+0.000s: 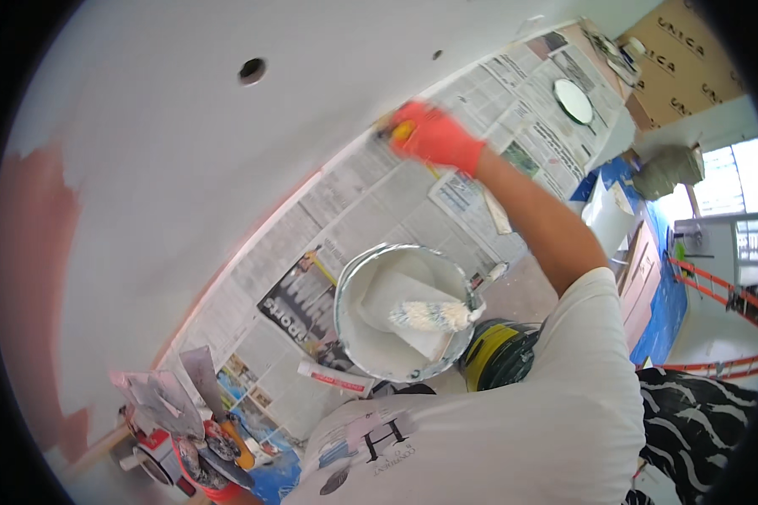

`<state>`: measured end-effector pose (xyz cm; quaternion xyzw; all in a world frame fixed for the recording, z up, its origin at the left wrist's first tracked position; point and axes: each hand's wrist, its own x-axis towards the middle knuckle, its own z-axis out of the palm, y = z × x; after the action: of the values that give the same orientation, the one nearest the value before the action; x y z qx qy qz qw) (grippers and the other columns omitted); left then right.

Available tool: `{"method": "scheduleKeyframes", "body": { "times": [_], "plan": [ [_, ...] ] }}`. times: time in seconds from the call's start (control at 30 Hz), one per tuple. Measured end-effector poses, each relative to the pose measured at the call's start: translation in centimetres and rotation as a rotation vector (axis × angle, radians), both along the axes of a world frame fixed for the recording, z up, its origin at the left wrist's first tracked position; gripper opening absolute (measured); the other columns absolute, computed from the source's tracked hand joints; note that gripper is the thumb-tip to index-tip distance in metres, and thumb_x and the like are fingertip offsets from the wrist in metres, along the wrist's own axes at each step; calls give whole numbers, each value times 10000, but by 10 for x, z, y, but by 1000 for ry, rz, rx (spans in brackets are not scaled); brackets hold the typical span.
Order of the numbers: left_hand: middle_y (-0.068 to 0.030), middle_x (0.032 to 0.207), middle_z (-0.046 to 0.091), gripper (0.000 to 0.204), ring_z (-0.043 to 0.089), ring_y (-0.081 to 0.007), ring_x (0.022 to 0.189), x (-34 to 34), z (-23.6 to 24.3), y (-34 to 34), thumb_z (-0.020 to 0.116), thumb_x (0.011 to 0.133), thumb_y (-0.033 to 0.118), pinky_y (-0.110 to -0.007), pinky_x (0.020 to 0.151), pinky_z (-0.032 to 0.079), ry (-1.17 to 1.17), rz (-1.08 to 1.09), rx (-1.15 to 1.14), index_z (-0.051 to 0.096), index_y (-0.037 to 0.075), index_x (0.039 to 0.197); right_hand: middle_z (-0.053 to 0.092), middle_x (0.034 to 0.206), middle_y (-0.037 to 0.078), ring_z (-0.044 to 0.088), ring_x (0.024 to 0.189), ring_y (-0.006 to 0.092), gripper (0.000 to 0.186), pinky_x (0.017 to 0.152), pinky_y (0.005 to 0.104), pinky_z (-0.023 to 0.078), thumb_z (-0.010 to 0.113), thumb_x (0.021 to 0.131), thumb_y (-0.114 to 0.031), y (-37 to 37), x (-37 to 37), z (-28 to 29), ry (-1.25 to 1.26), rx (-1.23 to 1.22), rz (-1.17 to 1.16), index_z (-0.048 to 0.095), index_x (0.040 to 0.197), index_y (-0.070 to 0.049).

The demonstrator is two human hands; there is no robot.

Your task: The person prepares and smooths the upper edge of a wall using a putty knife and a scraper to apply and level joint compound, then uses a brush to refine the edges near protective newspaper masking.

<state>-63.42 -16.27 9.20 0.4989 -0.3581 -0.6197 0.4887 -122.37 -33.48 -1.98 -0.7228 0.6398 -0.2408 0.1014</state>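
My right hand, in a red glove, is closed round a yellow-handled tool at the foot of the wall. Motion blurs the tool's working end, so its kind is not clear. At the lower left my left hand, in a red glove with dark palm coating, grips broad filling knives. Their metal blades carry pinkish-white filler, and one orange handle shows. Between my arms a bucket of white paint stands on newspaper. A paint roller lies in it on a pale board.
A dark tub with a yellow band stands against the bucket. A white round lid lies on the papers farther off. Cardboard leans at the upper right. An orange ladder and blue sheeting are at the right.
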Motion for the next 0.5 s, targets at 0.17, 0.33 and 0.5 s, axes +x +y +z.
{"method": "scheduleKeyframes", "body": {
  "times": [0.17, 0.33, 0.5],
  "plan": [
    [-119, 671, 506, 338, 495, -233, 564, -33, 6, -2, 426, 971, 413, -379, 611, 455, -33, -15, 16, 432, 78, 931, 679, 907, 73, 659, 823, 160, 222, 755, 295, 536, 675, 808, -130, 18, 16, 52, -883, 442, 254, 671, 1004, -26],
    [-91, 615, 471, 325, 461, -225, 555, -41, 14, -13, 368, 990, 418, -387, 654, 452, -130, -56, 41, 405, 134, 835, 672, 827, 38, 610, 738, 120, 188, 711, 265, 506, 658, 837, -182, -1, -199, -5, -628, 76, -265, 695, 946, -34],
    [-128, 681, 501, 312, 485, -240, 571, -30, 2, -12, 429, 966, 392, -357, 538, 439, -92, -156, -42, 432, 86, 911, 705, 874, 115, 677, 781, 264, 237, 729, 363, 538, 654, 825, -281, 2, -213, 7, -129, -347, -607, 713, 981, -112]
  ]
}}
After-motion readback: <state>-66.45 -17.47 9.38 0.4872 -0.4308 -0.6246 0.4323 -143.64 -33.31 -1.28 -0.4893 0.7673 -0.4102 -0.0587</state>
